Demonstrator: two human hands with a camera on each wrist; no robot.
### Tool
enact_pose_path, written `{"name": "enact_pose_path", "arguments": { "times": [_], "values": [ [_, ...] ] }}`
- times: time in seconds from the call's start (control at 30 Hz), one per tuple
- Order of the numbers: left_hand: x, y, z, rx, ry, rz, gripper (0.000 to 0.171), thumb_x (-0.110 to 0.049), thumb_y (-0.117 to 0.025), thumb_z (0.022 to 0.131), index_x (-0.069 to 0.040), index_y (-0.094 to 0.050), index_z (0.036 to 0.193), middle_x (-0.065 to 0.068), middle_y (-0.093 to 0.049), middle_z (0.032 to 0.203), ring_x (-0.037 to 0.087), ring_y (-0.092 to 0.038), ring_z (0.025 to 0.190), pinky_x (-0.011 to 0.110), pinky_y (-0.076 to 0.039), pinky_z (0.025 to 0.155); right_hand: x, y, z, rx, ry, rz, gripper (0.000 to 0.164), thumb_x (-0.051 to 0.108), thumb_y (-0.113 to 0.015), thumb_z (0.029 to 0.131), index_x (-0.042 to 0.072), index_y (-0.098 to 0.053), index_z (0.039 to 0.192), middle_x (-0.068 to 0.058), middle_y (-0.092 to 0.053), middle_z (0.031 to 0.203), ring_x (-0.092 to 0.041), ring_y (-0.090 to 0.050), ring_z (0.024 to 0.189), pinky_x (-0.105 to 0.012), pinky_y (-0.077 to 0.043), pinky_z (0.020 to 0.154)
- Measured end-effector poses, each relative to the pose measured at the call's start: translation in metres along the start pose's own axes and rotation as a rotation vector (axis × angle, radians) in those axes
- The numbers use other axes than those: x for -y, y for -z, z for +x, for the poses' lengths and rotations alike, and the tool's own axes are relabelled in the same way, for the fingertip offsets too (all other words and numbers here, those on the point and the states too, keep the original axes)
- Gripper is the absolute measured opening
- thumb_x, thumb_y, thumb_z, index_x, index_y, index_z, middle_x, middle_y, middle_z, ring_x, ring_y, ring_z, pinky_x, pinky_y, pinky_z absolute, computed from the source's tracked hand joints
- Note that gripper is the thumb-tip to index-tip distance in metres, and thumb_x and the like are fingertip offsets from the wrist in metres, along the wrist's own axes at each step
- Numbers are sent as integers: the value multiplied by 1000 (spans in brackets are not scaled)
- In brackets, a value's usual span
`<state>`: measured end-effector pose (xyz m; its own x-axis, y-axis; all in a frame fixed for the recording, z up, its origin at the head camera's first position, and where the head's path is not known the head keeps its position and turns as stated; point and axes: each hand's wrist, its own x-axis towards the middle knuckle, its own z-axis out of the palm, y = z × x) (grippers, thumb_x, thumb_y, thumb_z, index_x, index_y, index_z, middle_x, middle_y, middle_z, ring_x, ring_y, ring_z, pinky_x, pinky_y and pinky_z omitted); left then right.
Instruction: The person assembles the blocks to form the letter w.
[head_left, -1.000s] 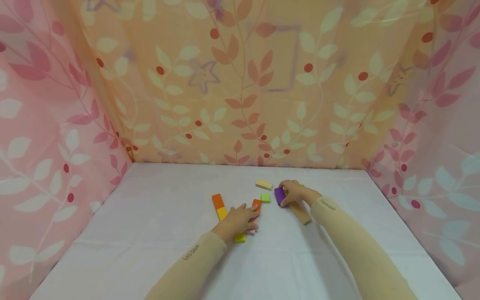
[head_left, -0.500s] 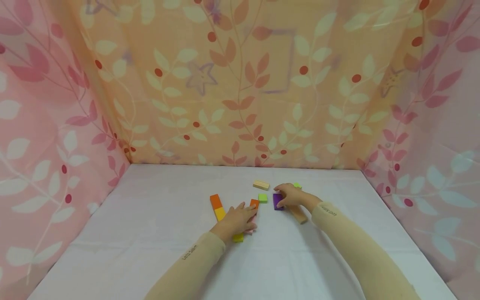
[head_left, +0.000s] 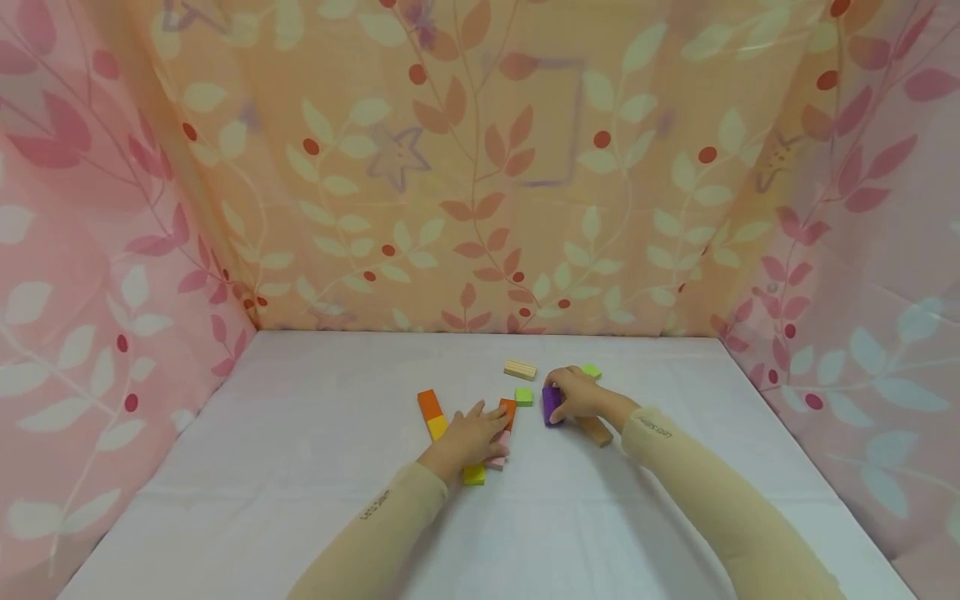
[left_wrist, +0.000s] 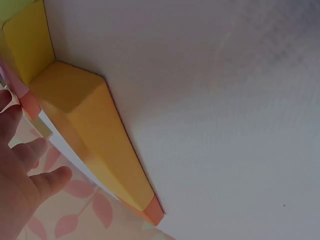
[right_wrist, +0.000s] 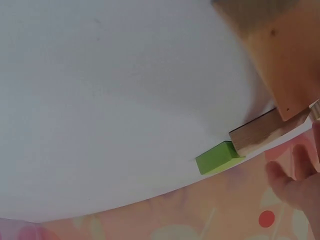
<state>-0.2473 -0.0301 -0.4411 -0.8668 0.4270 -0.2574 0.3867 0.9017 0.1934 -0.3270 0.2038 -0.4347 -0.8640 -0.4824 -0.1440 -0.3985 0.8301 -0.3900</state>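
My left hand (head_left: 471,439) rests with spread, fairly straight fingers over a row holding an orange block (head_left: 507,409) and a pink block (head_left: 497,462). Beside that hand, a yellow-green block (head_left: 474,475) shows below, and a yellow block (head_left: 438,427) joins another orange block (head_left: 428,403) on its left. The left wrist view has the long yellow block (left_wrist: 107,142) beside the fingers (left_wrist: 52,181). My right hand (head_left: 577,394) pinches a purple block (head_left: 551,407) between thumb and fingers, low over the table. A tan wooden block (head_left: 597,432) lies partly hidden under this hand.
A light-green block (head_left: 523,397) stands between the hands, with a pale wooden block (head_left: 520,369) behind it. Beyond the right hand lies another green block (head_left: 592,371). White cloth covers the table (head_left: 300,500); patterned curtains (head_left: 450,167) enclose its back and sides.
The right hand has drawn the purple block slightly toward the person, turning it more upright in the view. The far green block has come into sight behind that hand. The left hand stays put.
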Motion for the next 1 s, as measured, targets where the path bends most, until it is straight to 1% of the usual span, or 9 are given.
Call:
{"name": "enact_pose_path", "arguments": {
  "times": [0.1,0.23,0.33,0.43,0.5,0.6,0.73,0.87,1.0],
  "values": [
    [0,0,0,-1,4,12,63,-47,-60,92,-23,-43,148,-7,-34,155,27,-23,145,57,-24,111,5,-2,-4,-28,-4,44,48,15,-85,74,8,-57,113,-10,-59,111,-32,-48,110,-50,-40,94],
    [1,-1,2,2,3,24,62,-48,-59,92,-24,-44,148,-8,-34,155,27,-23,145,58,-24,111,8,-2,-7,-24,-11,172,37,6,-77,82,7,-56,113,-9,-60,106,-26,-55,100,-43,-48,88],
    [2,-2,3,8,6,14,63,-48,-58,92,-25,-43,148,-8,-34,155,26,-23,145,58,-23,111,8,0,-10,-13,-2,301,29,2,-71,87,3,-57,112,-11,-61,103,-25,-58,96,-42,-50,86],
    [2,-3,3,8,5,7,63,-49,-58,92,-25,-43,148,-8,-34,155,27,-23,145,58,-23,111,10,1,-13,7,-45,378,28,5,-71,87,2,-60,113,-10,-61,100,-23,-55,92,-38,-49,82],
    [3,-4,3,3,2,2,63,-49,-58,92,-25,-43,148,-8,-34,155,27,-24,145,59,-23,111,11,-1,-15,14,-66,390,31,8,-74,86,2,-63,114,-8,-61,97,-21,-54,90,-34,-47,79],
    [4,-5,4,0,3,-8,64,-48,-59,92,-25,-42,149,-8,-34,155,28,-24,145,59,-23,111,14,-7,-17,33,-57,402,34,9,-76,84,0,-64,114,-7,-60,95,-20,-53,89,-32,-45,77],
    [4,-6,4,-8,5,-19,63,-48,-59,92,-26,-43,148,-9,-34,155,28,-25,144,59,-23,111,17,-15,-20,28,-36,392,37,6,-75,84,-6,-61,115,-11,-60,98,-22,-56,90,-34,-48,79],
    [3,-7,4,-18,1,-13,62,-48,-59,92,-25,-44,148,-8,-35,155,29,-27,143,59,-24,110,19,-19,-24,31,-40,311,46,8,-76,83,-1,-59,125,-11,-59,101,-21,-57,89,-38,-50,80],
    [3,-6,3,-28,-5,-1,62,-48,-59,92,-24,-44,148,-8,-34,155,29,-28,143,59,-25,110,20,-21,-27,117,-15,208,58,13,-77,84,8,-56,137,-8,-54,96,-19,-52,85,-34,-46,75]
  ]
}}
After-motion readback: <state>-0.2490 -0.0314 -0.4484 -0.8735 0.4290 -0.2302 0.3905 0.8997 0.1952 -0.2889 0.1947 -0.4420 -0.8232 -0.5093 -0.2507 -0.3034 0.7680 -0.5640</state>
